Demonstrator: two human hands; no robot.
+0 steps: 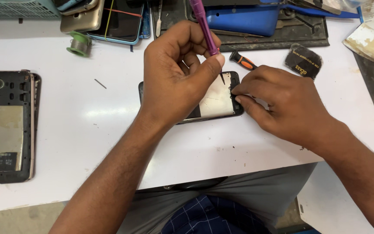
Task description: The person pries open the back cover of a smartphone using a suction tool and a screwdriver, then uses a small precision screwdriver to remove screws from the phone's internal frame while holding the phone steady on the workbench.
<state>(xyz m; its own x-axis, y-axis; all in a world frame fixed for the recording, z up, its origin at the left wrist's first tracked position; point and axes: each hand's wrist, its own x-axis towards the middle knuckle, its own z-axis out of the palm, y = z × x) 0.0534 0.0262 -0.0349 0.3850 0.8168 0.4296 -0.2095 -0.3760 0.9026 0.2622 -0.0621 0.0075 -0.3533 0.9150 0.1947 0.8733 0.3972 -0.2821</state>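
Note:
An opened black phone (221, 100) with its back cover off lies on the white table (109, 112), mostly hidden under my hands. My left hand (176, 73) hovers over it and grips a purple screwdriver (203, 24) that points down toward the phone. My right hand (282, 102) rests on the table at the phone's right end, its fingertips pinching at the phone's edge. Whether they hold a small part, I cannot tell.
A second opened phone (5, 125) lies at the left edge. A small orange-handled screwdriver (243, 61), a black round-cornered pad (304, 61), a solder spool (79, 44), several phones (109, 19) and a blue case (243, 19) on a dark mat crowd the far side.

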